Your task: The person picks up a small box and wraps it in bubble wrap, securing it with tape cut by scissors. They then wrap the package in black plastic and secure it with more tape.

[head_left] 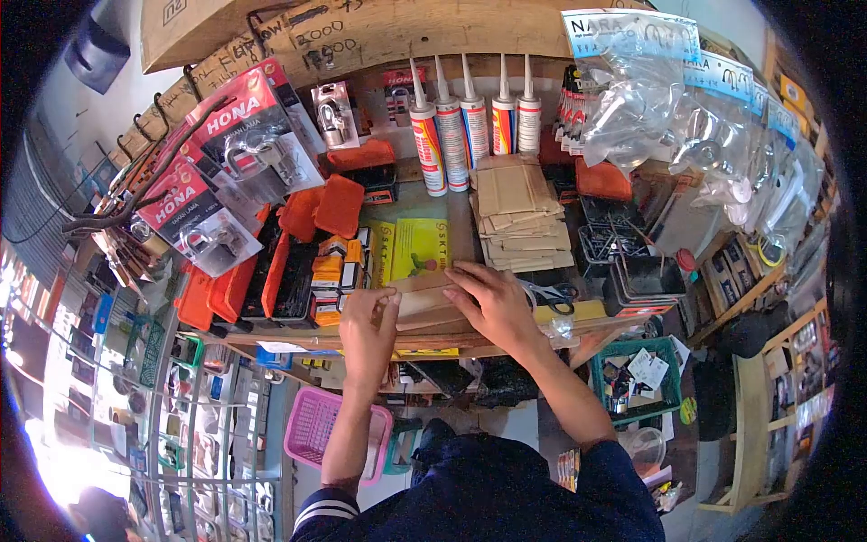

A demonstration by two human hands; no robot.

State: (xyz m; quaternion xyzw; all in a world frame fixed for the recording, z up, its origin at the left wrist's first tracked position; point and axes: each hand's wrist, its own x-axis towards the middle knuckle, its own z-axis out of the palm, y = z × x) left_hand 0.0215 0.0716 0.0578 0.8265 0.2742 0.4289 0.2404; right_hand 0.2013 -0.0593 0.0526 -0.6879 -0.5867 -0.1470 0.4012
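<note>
At the counter edge (307,342), head view: brown paper piece (423,303) sits between both hands, just behind the wooden lip. Left hand (368,323) seems to pinch its left end, thumb against curled index. Right hand (492,305) has fingers laid over the right end, slightly apart; thumb mostly hidden, can't tell if that's a real pinch.

Handling, my read: very light, thin, floppy across the span, creases easily, dry grip, low slip risk. Best held at opposite ends, light pressure; hard pulling could tear it.

Room: tight. Small boxes (336,280) near on the left, yellow packs (421,246) right behind, paper stack (519,212) behind right, scissors (547,291) just beside right wrist. Easiest way out looks upward or toward the body; pink basket (291,443) sits below left.
</note>
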